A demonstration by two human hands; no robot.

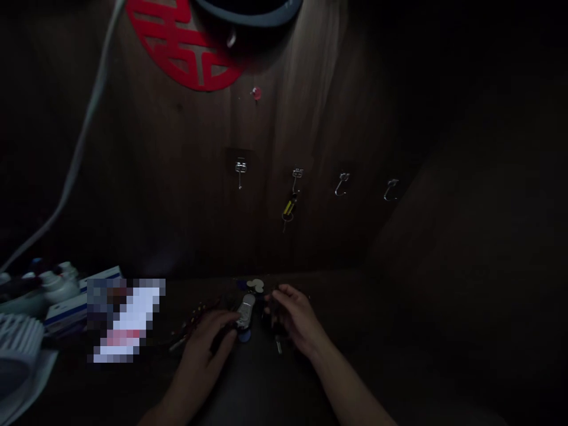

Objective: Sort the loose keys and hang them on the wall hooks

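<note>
On the dark surface, my left hand (207, 340) rests palm down with thumb and fingers apart. Its fingertips reach the edge of a silver oblong object (246, 309), too dim to name for sure. A dark bunch with small coloured bits (195, 316) lies beside that hand, partly covered by it. To the right, my right hand (295, 316) is closed on dark keys, mostly hidden in shadow; one metal key (278, 344) sticks out below the fingers. Several pale round tags (256, 285) and a blue tag (245, 336) lie around the silver object.
Metal hooks (240, 168) line the wooden back panel; a yellow-and-black keyring (290, 207) hangs from one. At left are white bottles (59, 287), boxes (66, 313), a ribbed white object (20, 337) and a blurred-out sheet (133, 319). A pale cable (91, 112) hangs down.
</note>
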